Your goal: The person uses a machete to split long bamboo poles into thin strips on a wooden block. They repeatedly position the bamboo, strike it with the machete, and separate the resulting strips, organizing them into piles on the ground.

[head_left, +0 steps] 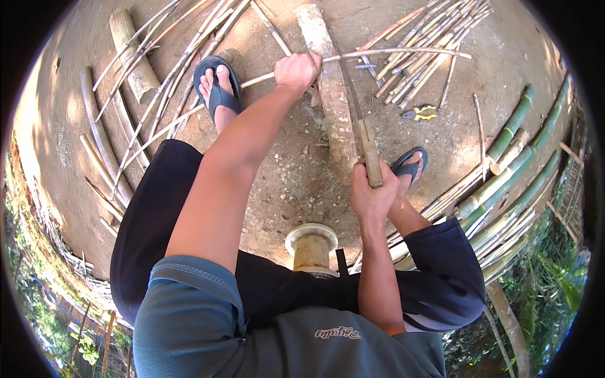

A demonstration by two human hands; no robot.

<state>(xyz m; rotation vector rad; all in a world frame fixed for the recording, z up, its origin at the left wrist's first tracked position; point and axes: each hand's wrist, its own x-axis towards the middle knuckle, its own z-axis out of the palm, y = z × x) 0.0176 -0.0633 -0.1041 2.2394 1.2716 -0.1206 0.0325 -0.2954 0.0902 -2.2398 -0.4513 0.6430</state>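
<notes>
My left hand (298, 71) is closed around a thin, pale cane stick (403, 50), which lies crosswise over a rough log (337, 107). The stick runs out to the right past the log and back to the left beyond my left foot. My right hand (374, 192) grips the wooden handle (369, 148) of a tool with a long, narrow, dark blade (350, 85). That blade points away from me along the log's right side and meets the stick just right of my left hand. Whether it is a machete or a saw, I cannot tell.
Cut sticks (435, 47) lie piled at the far right, near yellow-handled pliers (420, 113). Longer canes (189, 57) and a thick log piece (133, 57) lie left. Green bamboo poles (513, 123) line the right. A round-topped post (312, 239) stands between my legs.
</notes>
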